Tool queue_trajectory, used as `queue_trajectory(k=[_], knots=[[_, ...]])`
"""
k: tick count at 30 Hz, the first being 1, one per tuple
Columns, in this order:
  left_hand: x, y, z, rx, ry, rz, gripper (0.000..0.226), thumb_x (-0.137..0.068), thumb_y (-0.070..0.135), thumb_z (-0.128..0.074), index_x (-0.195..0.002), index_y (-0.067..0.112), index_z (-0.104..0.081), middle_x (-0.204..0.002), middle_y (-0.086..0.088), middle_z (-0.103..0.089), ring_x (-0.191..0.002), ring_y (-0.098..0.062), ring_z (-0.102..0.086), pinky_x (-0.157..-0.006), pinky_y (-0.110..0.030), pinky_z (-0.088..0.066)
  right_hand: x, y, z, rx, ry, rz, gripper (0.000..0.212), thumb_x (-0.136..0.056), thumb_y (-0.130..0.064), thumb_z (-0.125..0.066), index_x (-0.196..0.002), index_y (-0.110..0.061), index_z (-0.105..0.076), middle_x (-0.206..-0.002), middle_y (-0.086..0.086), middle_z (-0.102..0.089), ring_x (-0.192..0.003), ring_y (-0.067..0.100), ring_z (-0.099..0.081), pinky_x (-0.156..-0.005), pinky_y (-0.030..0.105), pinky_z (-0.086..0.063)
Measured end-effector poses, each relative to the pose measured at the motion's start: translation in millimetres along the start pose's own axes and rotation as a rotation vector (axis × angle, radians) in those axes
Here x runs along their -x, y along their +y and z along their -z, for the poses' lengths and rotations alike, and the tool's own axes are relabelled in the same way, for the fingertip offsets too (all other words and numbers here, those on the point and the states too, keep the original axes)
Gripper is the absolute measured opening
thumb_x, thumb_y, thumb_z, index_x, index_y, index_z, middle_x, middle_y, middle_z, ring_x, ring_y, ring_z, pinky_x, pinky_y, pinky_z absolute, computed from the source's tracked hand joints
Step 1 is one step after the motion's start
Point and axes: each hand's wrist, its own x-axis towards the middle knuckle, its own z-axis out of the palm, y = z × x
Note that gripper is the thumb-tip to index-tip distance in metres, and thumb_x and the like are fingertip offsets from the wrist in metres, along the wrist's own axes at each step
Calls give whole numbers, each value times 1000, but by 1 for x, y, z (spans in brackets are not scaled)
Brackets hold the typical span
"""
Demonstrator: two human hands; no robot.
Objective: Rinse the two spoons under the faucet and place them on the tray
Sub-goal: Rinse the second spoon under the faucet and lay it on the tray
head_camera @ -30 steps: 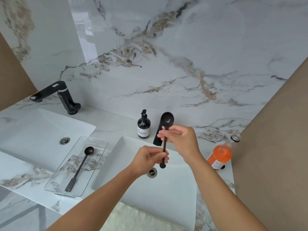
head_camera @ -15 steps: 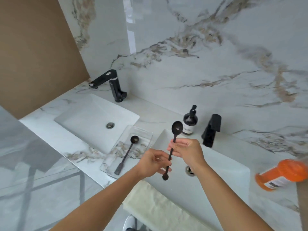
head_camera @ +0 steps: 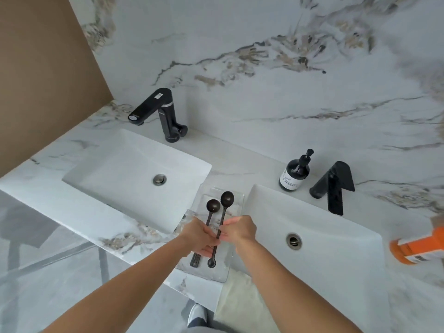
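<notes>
Holding one black spoon (head_camera: 222,218) between them, the left hand (head_camera: 200,237) and the right hand (head_camera: 240,229) meet over the clear tray (head_camera: 236,200). Both hands have their fingers pinched closed on its thin handle, near the middle of its length. This held spoon has a round bowl pointing away from the person and a small round knob at the near end, which shows below the hands. Whether it touches the tray I cannot tell.

There are two spoons in all. The second spoon (head_camera: 212,206) lies on the tray just to the left of the held one, roughly parallel to it, its dark round bowl also at the far end. Its near end is flat and patterned and sticks out below the left hand, which covers the middle of its handle.

The single tray is transparent and rectangular and sits on the marble counter (head_camera: 72,213) between two white sinks: the left sink (head_camera: 115,171) and the right sink (head_camera: 336,236), each with one metal drain. There are two black faucets, the left faucet (head_camera: 159,111) and the right faucet (head_camera: 336,186); no water is seen running from either. One dark soap dispenser (head_camera: 295,173) stands just left of the right faucet. One orange bottle (head_camera: 419,245) lies at the right edge of view, partly cut off.
</notes>
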Motion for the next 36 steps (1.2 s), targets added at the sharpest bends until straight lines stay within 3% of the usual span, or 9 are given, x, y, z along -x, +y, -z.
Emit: queue_trajectory(k=[6, 10, 14, 16, 18, 20, 25, 30, 36], knots=[[-21, -4, -3, -237, -64, -20, 10, -81, 8, -76, -86, -1, -76, -83, -16, -78, -76, -29, -78, -73, -40, -64, -5, 6, -23, 220, 168, -89, 21, -79, 2, -68, -98, -4, -73, -101, 15, -74, -91, 31, -73, -81, 36, -61], [-31, -6, -10, -396, -105, -11, 12, -83, 3, -65, -76, -2, -74, -79, -16, -78, -63, -18, -77, -66, -31, -65, 0, 3, -38, 282, 249, -83, 18, -88, 1, -50, -97, -3, -66, -82, 4, -57, -86, 30, -65, -66, 32, -49], [-36, 1, -12, -616, -99, -67, 34, -77, 6, -57, -46, 17, -47, -85, -14, -78, -27, 6, -46, -34, -5, -34, 3, 0, -47, 37, 290, -159, 28, -92, -10, -33, -72, -10, -52, -69, 3, -52, -64, 22, -52, -58, 33, -39], [-39, 3, -10, -781, -91, -141, 42, -76, 10, -64, -44, 21, -39, -100, -13, -76, -41, 4, -55, -34, -9, -27, 0, 0, -49, 12, 295, -158, 28, -91, -11, -31, -73, -9, -52, -77, 9, -61, -68, 24, -52, -66, 36, -44], [-43, 2, -11, -920, -118, -185, 42, -75, 12, -68, -46, 20, -39, -80, -12, -77, -57, -6, -64, -40, -13, -28, -3, 1, -51, -5, 303, -170, 29, -89, -13, -31, -81, -6, -58, -78, 9, -63, -66, 22, -53, -61, 34, -42], [-45, 2, -10, -972, -139, -181, 41, -74, 11, -70, -49, 20, -39, -58, -2, -62, -45, -4, -46, -40, -13, -29, -5, 1, -53, -49, 302, -192, 34, -91, -17, -31, -89, -6, -63, -78, 7, -64, -64, 20, -54, -54, 32, -35], [-51, 1, -11, -972, -180, -203, 38, -79, 4, -66, -53, 18, -43, -93, -13, -78, -80, -13, -73, -29, -6, -32, -10, 3, -54, 50, 304, -185, 29, -90, -12, -31, -80, -9, -58, -80, 8, -64, -69, 22, -59, -58, 34, -42], [-54, -3, -8, -958, -143, -206, 35, -75, -1, -57, -50, 17, -40, -31, 6, -50, -33, -1, -45, -29, -6, -30, -9, 1, -58, 246, 290, -161, 29, -89, -2, -30, -66, -15, -44, -68, -1, -48, -60, 16, -47, -54, 28, -35], [-62, -6, -12, -1080, -143, -249, 33, -73, 7, -68, -57, 21, -43, -71, 1, -66, -60, -7, -52, -56, -17, -43, -14, 2, -60, 238, 304, -163, 26, -89, -3, -31, -72, -12, -49, -77, 2, -54, -73, 22, -57, -63, 33, -42]])
